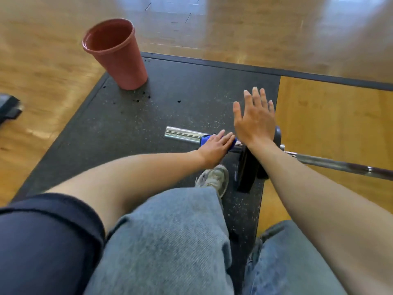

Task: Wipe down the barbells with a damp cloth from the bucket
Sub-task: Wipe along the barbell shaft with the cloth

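Note:
A barbell lies across the black rubber mat (170, 99), its chrome sleeve (182, 134) pointing left and its long shaft (340, 166) running off to the right. Dark weight plates (246, 167) sit on the sleeve. My left hand (214, 147) presses a blue cloth (204, 140) flat onto the sleeve beside the plates, fingers straight. My right hand (254, 120) hovers above the plates with its fingers spread, holding nothing. A reddish-brown bucket (116, 54) stands at the mat's far left corner.
Dark water drops (140, 99) dot the mat near the bucket. Wooden floor (42, 60) surrounds the mat, with a wooden platform panel (331, 120) to the right. My jeans and a grey shoe (214, 177) are close to the plates. A dark object (8, 109) lies at the far left.

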### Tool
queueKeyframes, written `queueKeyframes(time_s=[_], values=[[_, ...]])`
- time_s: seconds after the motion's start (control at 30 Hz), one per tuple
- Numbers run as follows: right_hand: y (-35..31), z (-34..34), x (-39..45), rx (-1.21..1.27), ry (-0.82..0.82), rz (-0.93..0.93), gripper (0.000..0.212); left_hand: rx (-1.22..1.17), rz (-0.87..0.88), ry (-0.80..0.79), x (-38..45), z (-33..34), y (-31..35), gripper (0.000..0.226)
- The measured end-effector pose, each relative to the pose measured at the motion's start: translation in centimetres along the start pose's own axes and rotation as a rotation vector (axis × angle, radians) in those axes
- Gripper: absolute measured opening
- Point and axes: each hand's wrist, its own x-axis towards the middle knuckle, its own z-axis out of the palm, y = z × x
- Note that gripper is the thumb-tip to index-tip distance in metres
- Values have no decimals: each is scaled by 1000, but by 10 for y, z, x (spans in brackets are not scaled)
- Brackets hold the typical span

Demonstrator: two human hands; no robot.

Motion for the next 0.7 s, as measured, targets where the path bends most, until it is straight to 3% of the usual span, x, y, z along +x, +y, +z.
queueKeyframes(time_s=[0.17,0.23,0.33,0.4,0.53,0.6,0.7], values=[[-1,-10,41,28,183,-44,56,-187,-96,241,22,-5,-3,80],[-5,-12,32,4,256,-12,54,-226,-249,320,18,-3,-35,79],[-1,1,-4,-62,198,56,64,-199,-515,310,9,10,-78,84],[8,13,-12,-114,166,63,67,-202,-459,425,20,14,-65,85],[17,22,20,-101,177,71,63,-239,-179,558,58,23,-13,83],[19,19,40,-85,170,62,63,-229,-206,565,61,20,-33,79],[17,12,59,-83,197,47,63,-291,-446,539,57,19,-81,79]])
